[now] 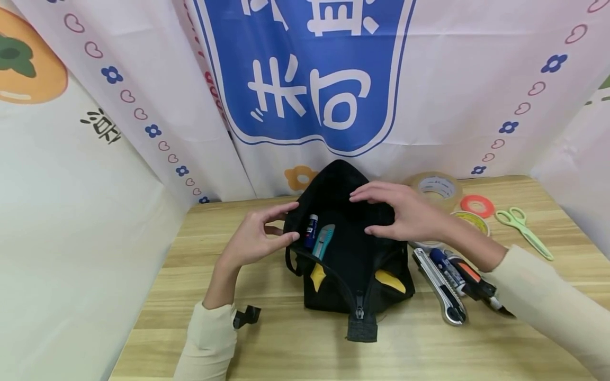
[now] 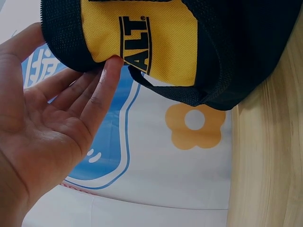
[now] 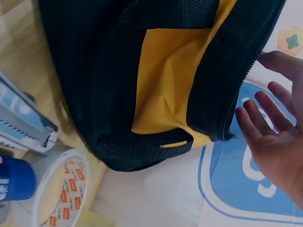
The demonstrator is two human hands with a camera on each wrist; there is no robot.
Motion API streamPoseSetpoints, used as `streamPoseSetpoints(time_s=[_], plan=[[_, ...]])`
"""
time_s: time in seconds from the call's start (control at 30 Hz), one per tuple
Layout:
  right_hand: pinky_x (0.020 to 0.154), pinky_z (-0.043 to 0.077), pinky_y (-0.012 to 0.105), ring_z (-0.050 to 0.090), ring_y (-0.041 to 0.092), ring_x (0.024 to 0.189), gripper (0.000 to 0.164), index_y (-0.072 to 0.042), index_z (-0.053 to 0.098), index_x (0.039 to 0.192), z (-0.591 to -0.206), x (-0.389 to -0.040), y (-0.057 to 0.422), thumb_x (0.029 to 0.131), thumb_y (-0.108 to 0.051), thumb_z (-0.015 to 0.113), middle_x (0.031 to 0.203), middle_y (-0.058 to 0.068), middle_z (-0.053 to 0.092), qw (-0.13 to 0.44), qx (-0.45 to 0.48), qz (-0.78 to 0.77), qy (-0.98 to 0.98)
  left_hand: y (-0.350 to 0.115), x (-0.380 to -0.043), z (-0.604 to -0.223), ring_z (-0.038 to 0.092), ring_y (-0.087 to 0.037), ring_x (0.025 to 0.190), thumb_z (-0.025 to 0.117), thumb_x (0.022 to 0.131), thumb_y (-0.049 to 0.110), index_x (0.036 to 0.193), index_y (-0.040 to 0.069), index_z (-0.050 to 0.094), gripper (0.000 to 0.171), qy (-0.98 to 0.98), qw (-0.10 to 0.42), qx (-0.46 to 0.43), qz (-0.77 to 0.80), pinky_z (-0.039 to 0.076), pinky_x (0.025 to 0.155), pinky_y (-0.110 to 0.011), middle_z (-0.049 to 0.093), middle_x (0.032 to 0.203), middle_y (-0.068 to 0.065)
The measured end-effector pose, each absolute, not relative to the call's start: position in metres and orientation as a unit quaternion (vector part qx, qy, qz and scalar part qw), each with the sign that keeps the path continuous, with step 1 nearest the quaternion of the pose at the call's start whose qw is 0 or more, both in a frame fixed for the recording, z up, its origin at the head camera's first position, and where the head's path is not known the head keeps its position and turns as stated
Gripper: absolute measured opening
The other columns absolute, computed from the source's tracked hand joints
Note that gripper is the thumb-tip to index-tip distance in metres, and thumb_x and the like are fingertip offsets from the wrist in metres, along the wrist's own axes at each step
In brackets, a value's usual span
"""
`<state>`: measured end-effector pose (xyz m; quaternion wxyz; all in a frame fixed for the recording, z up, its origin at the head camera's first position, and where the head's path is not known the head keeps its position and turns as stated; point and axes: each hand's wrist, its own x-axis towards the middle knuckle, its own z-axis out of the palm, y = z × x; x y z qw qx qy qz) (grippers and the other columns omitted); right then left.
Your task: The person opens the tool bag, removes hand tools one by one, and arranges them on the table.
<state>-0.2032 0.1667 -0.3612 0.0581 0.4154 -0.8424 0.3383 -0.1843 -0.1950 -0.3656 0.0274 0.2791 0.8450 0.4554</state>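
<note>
A black tool bag [image 1: 333, 286] with yellow patches stands on the table, its zipped top gaping. Inside it, toward the left, lie a blue tube with a pale cap [image 1: 311, 228] and a teal box cutter [image 1: 324, 241]. My left hand [image 1: 254, 235] is at the left rim, thumb and forefinger apart, fingertips against the bag's side in the left wrist view. Over the right part of the opening is my right hand [image 1: 405, 211], fingers loosely bent with nothing between them. In the right wrist view its fingertips come close to the zipper edge [image 3: 246, 71].
Right of the bag lie a silver utility knife [image 1: 440, 286], a blue tube [image 1: 448, 270] and an orange-and-black tool [image 1: 469, 272]. Behind them are tape rolls, one wide and tan [image 1: 450, 198], one red [image 1: 477, 205], beside green scissors [image 1: 524, 233]. A printed cloth [image 1: 443, 95] hangs behind.
</note>
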Motion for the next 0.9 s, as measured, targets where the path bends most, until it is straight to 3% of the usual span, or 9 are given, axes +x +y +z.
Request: streamPoseSetpoints(time_s=[0.4, 0.9], plan=[[0.11, 0.057, 0.049, 0.06, 0.027, 0.138, 0.06, -0.013, 0.066, 0.143, -0.367, -0.226, 0.13, 0.087, -0.012, 0.088, 0.149, 0.005, 0.064, -0.013, 0.444, 0.318, -0.838, -0.195, -0.184, -0.363, 0.071, -0.035, 0.126, 0.083, 0.093, 0.008, 0.149, 0.004, 0.063, 0.06, 0.845, 0.024, 0.281, 0.455, 0.067, 0.092, -0.035, 0.065, 0.151, -0.015], [0.112, 0.056, 0.047, 0.062, 0.025, 0.136, 0.063, -0.012, 0.068, 0.14, -0.383, -0.249, 0.106, 0.082, -0.013, 0.093, 0.146, 0.005, 0.066, -0.074, 0.459, 0.298, -0.834, -0.196, -0.183, -0.363, 0.072, -0.034, 0.122, 0.083, 0.093, 0.009, 0.149, 0.005, 0.063, 0.06, 0.847, 0.023, 0.279, 0.452, 0.067, 0.093, -0.037, 0.066, 0.15, -0.015]])
